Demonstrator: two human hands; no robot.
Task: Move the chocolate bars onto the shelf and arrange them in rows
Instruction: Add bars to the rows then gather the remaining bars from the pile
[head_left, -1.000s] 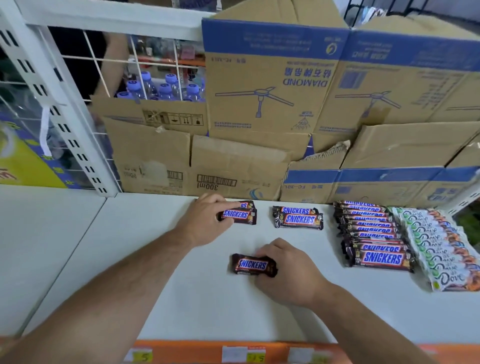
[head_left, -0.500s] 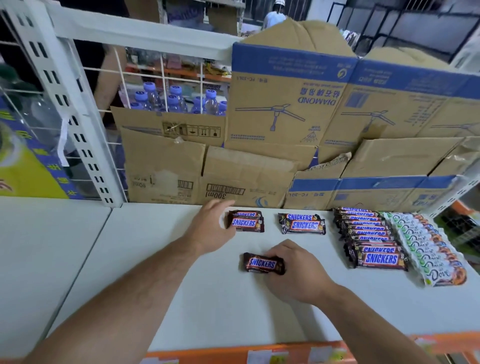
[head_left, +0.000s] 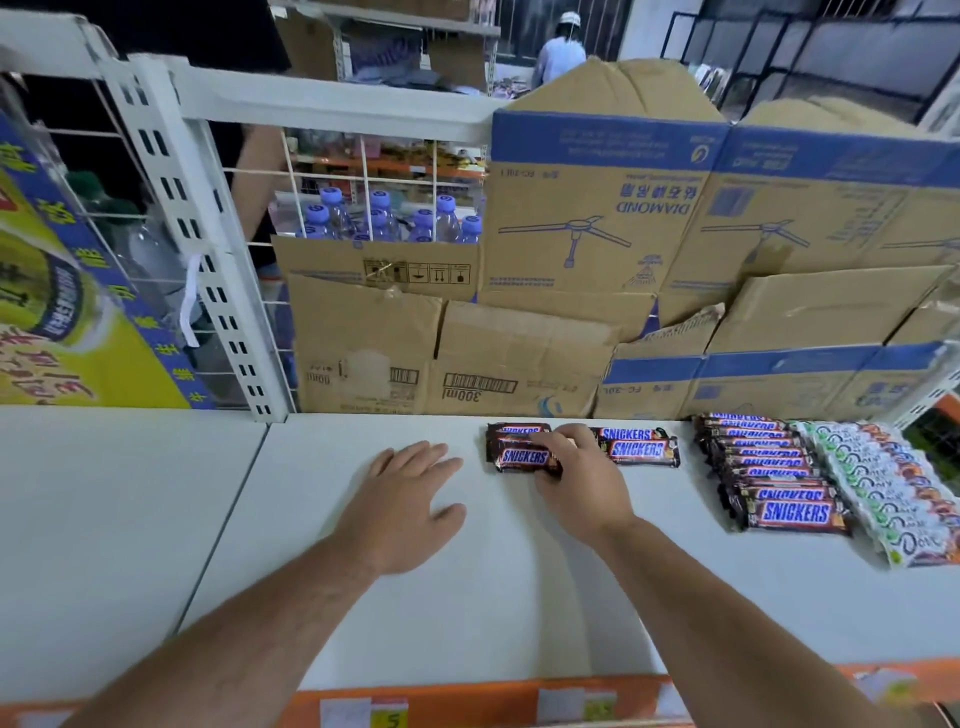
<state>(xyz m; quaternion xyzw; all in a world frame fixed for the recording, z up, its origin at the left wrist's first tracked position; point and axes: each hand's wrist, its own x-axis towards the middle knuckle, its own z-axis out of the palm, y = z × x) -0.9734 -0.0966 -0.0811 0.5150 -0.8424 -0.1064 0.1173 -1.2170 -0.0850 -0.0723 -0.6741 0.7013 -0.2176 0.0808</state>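
On the white shelf (head_left: 467, 597) lie brown Snickers bars in short rows. My right hand (head_left: 576, 480) grips the right end of a Snickers bar (head_left: 522, 458) and holds it against the front of the leftmost small row (head_left: 517, 432) near the back. Just right of that hand lies a second small row of Snickers (head_left: 639, 447). A long row of Snickers (head_left: 769, 467) runs front to back farther right, with a row of Dove bars (head_left: 883, 483) beside it. My left hand (head_left: 405, 499) rests flat on the shelf, fingers spread, left of the bars and touching none.
Cardboard boxes (head_left: 597, 234) stand stacked along the back of the shelf. Behind a white wire grid stand water bottles (head_left: 384, 218). A white upright post (head_left: 208, 270) rises at the left, beside a yellow poster (head_left: 52, 312). An orange price strip (head_left: 467, 701) runs along the front edge.
My right hand carried the single Snickers bar from the shelf's middle back to the leftmost row. My left hand let go of that row and drew back to the left, flat on the shelf.
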